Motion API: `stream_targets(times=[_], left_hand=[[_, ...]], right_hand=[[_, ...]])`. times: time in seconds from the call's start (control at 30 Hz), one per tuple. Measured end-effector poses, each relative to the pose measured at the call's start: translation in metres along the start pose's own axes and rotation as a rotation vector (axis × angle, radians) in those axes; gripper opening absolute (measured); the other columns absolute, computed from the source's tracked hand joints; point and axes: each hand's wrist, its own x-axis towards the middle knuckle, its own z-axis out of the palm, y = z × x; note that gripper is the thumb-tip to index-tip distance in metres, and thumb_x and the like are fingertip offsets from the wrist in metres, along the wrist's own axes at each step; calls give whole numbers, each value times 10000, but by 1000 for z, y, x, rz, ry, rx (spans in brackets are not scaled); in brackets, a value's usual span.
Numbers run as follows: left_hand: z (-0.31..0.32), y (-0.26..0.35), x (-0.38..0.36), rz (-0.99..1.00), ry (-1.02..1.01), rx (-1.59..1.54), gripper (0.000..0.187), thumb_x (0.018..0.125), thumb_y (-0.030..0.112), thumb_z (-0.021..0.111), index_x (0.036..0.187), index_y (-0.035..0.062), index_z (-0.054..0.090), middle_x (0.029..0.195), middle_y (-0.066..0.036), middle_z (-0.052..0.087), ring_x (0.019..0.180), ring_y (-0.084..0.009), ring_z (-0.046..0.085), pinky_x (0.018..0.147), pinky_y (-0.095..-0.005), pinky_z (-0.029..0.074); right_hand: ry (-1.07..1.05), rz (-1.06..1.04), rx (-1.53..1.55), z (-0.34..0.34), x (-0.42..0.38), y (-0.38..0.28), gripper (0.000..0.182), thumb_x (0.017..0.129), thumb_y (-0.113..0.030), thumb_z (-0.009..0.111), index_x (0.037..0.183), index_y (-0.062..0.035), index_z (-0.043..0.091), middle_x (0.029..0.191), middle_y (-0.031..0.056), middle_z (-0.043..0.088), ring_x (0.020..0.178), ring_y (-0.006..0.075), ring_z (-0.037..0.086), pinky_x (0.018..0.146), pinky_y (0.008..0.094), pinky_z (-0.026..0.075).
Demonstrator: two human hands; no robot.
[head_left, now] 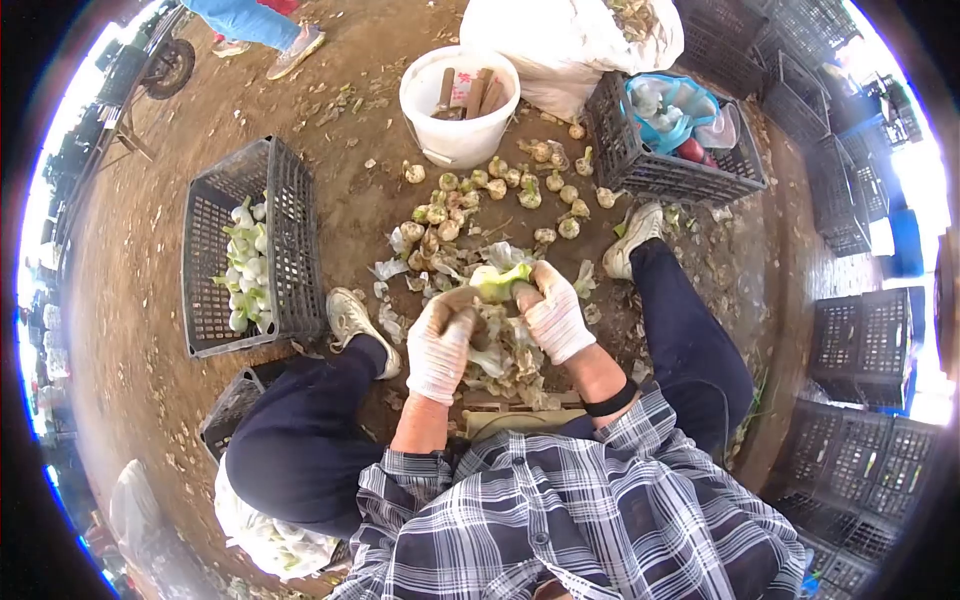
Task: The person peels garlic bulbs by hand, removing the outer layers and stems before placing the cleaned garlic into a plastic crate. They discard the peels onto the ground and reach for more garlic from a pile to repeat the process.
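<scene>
A pale, partly peeled onion (492, 281) with a green shoot is held up between my two gloved hands. My left hand (443, 338) has its fingers closed on the bulb's left side. On the right, my right hand (550, 312) pinches near the green end. Beneath them lies a heap of dry, loose skins (505, 360). Just beyond my hands, several unpeeled onions (440, 213) with brownish skins are scattered on the dirt floor. To the left, a black plastic crate (290, 230) contains several peeled white onions (246, 265) with green tops.
A white bucket (460, 140) with brown pieces inside stands ahead, beside a white sack (545, 50). At right is a black crate (650, 165) holding a blue bag (672, 105). Stacked crates (855, 345) line the far right. Another person's legs (250, 22) show at the top left.
</scene>
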Motion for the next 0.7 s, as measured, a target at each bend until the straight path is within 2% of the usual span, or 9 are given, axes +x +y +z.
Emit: stream_targets(times=[0.13, 0.17, 0.27, 0.3, 0.4, 0.43, 0.53, 0.67, 0.7], left_hand=[[10, -5, 3, 510, 74, 279, 712, 820, 338, 815, 1357, -13, 508, 1158, -103, 643, 1005, -130, 610, 856, -255, 518], [6, -7, 0, 289, -73, 208, 808, 739, 406, 855, 1340, -16, 516, 1225, -87, 613, 1092, -144, 584, 927, -273, 496], [-4, 6, -1, 39, -232, 54, 799, 739, 379, 865, 1350, 3, 513, 1218, -79, 622, 1115, -154, 583, 960, -277, 479], [1, 6, -2, 127, -181, 61, 765, 743, 326, 871, 1344, 8, 519, 1160, -76, 641, 966, -149, 635, 814, -263, 532], [4, 23, -15, -47, -215, -130, 717, 751, 274, 868, 1327, 13, 532, 1085, -81, 657, 777, -142, 646, 645, -262, 534], [6, 23, -16, -40, -251, -179, 744, 741, 268, 874, 1342, 19, 512, 1016, -83, 660, 672, -144, 625, 555, -255, 506], [8, 16, -13, 51, -235, -202, 786, 726, 281, 883, 1352, 18, 487, 1002, -86, 658, 696, -151, 634, 571, -251, 515], [-3, 3, -6, 74, -230, -129, 819, 679, 276, 908, 1332, 20, 486, 1049, -82, 641, 833, -171, 654, 720, -298, 566], [4, 7, -8, 125, -209, -196, 796, 679, 273, 906, 1326, 23, 516, 1117, -66, 617, 1014, -179, 626, 884, -311, 537]], right_hand=[[-78, -359, -282, -7, -3, -6, 192, 836, 27, 603, 1027, 7, 606, 842, 145, 611, 754, 258, 603, 694, 349, 502], [-75, -569, -428, -5, -5, -10, 194, 820, 25, 619, 1013, 6, 614, 838, 173, 603, 725, 311, 594, 691, 363, 509], [-95, -518, -292, -1, -14, -22, 187, 824, 30, 613, 1009, 8, 608, 837, 159, 617, 721, 281, 599, 690, 355, 509], [-144, -203, -155, 0, -17, -16, 187, 846, -10, 612, 1033, 4, 609, 879, 154, 642, 739, 253, 604, 700, 349, 511], [-29, 172, 321, 4, -1, -3, 197, 880, -56, 586, 1067, -1, 613, 915, 153, 658, 807, 226, 640, 713, 356, 516], [49, 405, 600, 5, 6, 3, 256, 885, -108, 578, 1120, -19, 624, 970, 206, 664, 852, 305, 676, 743, 386, 528], [-86, 121, -807, -9, 15, 35, 300, 866, -126, 622, 1138, 1, 631, 944, 182, 688, 853, 224, 689, 755, 341, 536], [-172, -45, -755, -17, 0, 49, 304, 867, -193, 630, 1119, -26, 650, 821, 187, 686, 803, 342, 680, 742, 391, 532], [-222, 209, -418, -21, -6, 7, 301, 880, -215, 641, 1110, -22, 658, 775, 112, 676, 762, 227, 665, 738, 345, 524]])
